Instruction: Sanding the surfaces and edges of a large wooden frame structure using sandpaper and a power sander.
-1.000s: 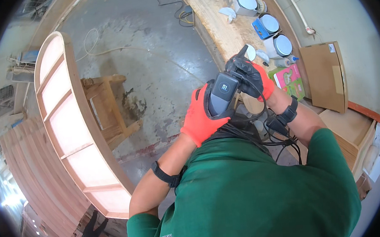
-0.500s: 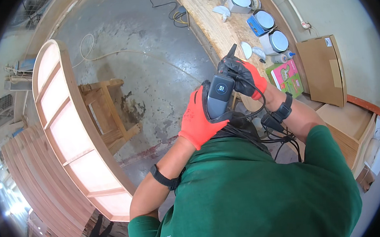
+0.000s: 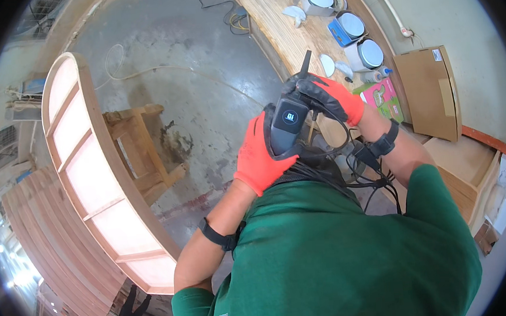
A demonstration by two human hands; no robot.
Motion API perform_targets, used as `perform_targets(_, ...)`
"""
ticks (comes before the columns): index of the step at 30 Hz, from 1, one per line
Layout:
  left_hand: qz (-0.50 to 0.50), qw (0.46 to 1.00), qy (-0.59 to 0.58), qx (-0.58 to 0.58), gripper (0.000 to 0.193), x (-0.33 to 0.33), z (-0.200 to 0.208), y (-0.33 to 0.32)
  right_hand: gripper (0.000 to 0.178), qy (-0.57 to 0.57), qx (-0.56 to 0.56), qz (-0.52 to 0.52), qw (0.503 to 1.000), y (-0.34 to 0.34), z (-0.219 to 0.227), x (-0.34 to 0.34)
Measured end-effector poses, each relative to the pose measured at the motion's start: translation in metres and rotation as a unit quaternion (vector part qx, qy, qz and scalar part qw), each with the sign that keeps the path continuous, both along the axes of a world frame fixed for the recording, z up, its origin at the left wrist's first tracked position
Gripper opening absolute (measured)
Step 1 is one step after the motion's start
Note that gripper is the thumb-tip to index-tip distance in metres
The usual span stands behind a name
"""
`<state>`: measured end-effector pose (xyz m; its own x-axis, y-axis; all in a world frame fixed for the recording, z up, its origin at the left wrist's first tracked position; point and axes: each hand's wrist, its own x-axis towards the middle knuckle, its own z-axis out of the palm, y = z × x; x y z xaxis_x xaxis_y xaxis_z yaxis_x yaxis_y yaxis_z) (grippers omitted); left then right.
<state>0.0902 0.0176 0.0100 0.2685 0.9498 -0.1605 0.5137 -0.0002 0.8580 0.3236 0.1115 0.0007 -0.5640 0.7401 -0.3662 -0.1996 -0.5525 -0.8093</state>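
left hand [image 3: 260, 157]: grip's wrapped round the dark gadget [image 3: 288, 120]
right hand [image 3: 332, 98]: fingers at its top end, can't tell if gripping
gadget: just in front of the green shirt [image 3: 330, 252]

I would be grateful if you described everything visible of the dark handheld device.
The dark handheld device is an oblong, round-cornered box, seemingly plastic, blackish above and greyer below. A lit round display shows on its upper part. It slants, top end toward the right, held before the person's waist. The gloved left hand wraps its left side and lower end; the gloved right hand is at its upper right.
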Motion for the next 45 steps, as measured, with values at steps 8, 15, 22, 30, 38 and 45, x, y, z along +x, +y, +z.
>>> perform_targets(8,-0.047,0.997,0.059,0.006,0.098,0.003,-0.015,0.009,0.072,-0.205,0.116,0.154,0.960,0.002,0.010,0.014)
perform_targets(15,-0.048,0.950,-0.213,-0.222,0.052,-0.023,-0.054,0.012,0.074,-0.311,0.176,0.210,0.910,-0.008,0.047,0.050)
perform_targets(22,-0.246,0.928,0.013,-0.278,0.048,0.000,-0.065,0.004,0.074,-0.281,0.181,0.184,0.924,-0.032,0.064,0.048)
perform_targets(30,-0.328,0.927,-0.123,-0.136,0.039,-0.002,-0.086,-0.005,0.069,-0.298,0.202,-0.072,0.930,-0.030,0.075,0.041)
perform_targets(38,-0.287,0.910,-0.142,-0.264,0.037,-0.022,-0.063,0.006,0.067,-0.409,0.187,0.196,0.872,-0.046,0.099,0.034)
perform_targets(45,-0.273,0.934,0.135,-0.189,0.033,-0.015,-0.046,0.012,0.084,-0.355,0.221,0.207,0.885,-0.069,0.082,0.030)
